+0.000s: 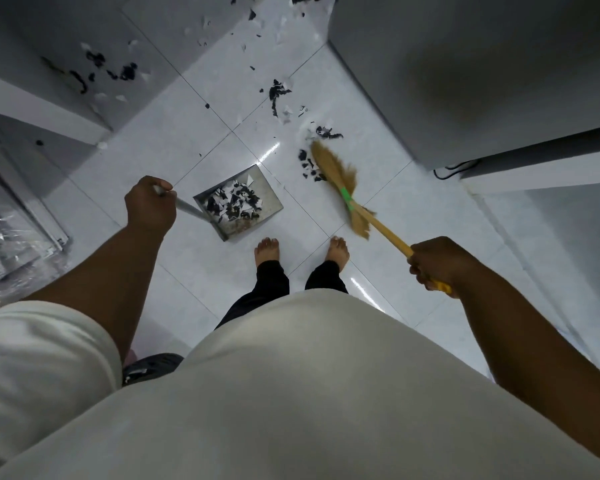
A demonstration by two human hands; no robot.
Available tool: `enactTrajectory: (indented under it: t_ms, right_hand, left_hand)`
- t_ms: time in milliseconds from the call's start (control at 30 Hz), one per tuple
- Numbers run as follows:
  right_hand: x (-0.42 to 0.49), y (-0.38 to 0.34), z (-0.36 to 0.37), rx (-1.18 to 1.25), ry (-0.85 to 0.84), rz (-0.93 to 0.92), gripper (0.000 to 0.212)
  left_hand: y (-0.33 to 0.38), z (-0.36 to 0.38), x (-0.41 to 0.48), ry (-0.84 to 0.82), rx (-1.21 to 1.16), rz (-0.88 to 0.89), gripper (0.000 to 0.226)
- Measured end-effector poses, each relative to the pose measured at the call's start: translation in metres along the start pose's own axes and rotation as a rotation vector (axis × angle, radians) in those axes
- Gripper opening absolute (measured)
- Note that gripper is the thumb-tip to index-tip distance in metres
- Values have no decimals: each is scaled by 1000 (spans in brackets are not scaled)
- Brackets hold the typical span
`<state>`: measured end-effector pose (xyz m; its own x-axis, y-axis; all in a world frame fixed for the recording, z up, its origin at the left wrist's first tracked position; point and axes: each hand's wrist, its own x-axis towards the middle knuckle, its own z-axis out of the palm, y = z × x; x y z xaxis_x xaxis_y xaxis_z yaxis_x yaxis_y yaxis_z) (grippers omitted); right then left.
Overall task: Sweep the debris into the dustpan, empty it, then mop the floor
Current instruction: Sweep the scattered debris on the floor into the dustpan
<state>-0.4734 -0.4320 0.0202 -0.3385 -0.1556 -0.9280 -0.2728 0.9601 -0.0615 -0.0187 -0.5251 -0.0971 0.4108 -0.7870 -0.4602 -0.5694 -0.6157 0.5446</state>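
My left hand (149, 206) grips the metal handle of a grey dustpan (269, 195) that rests on the white tiled floor ahead of my bare feet. The pan holds black and white scraps. My right hand (437, 263) grips the yellow handle of a straw broom (333, 168). Its bristles touch the floor to the right of the pan, beside a small pile of black debris (310, 168). More black and white scraps (278, 93) lie farther ahead on the tiles.
A grey cabinet (465, 81) stands close on the right with a black cable (454, 168) at its foot. A grey glossy unit (49, 81) on the left mirrors the debris. Plastic-wrapped metal parts (11, 237) lie at the left. A dark shoe (149, 368) sits behind me.
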Motion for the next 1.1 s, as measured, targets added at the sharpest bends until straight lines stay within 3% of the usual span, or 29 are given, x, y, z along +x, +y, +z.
enactTrajectory:
  t_ms: [167,367,533,700,833,1100]
  right_hand:
    - [-16,12,-40,-56,63,-72,15]
    - [12,-10,-32,-207,188,-35,14]
    - [11,-26,24,-272,56,6,10]
    - [-16,-16,38,-240,-97,-37,28]
    - [-44,-2,16,-217,-96,-91,41]
    - [-51,-6,-33,-183,49,-121,42]
  left_hand:
    - [17,9,3,-2,-6,-8,28]
    - [29,16,4,-17,31,-1,12]
    - [42,30,0,1,87,44,14]
    - [47,36,2,12,112,76,15]
    - [40,26,4,15,83,77,14]
    - [22,1,5,23,-1,31,22]
